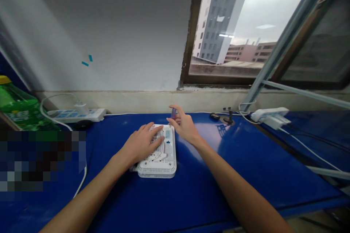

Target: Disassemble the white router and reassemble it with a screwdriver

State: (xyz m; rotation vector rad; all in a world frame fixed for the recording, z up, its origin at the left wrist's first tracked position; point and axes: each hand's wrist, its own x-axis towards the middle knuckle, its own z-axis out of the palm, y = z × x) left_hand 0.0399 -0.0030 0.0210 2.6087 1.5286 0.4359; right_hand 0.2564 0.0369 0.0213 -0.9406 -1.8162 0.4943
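White perforated plastic casing lies flat mid blue vinyl-covered bench, near back edge. Left hand open, fingers spread flat on casing, apparently pinning it steady. Right hand closed in pinch on small purple translucent cylinder, held upright just above casing's far edge, where fingers have room beside left hand. Further out: white power strip along wall, white plug adapter at right, white cable trailing off bench.
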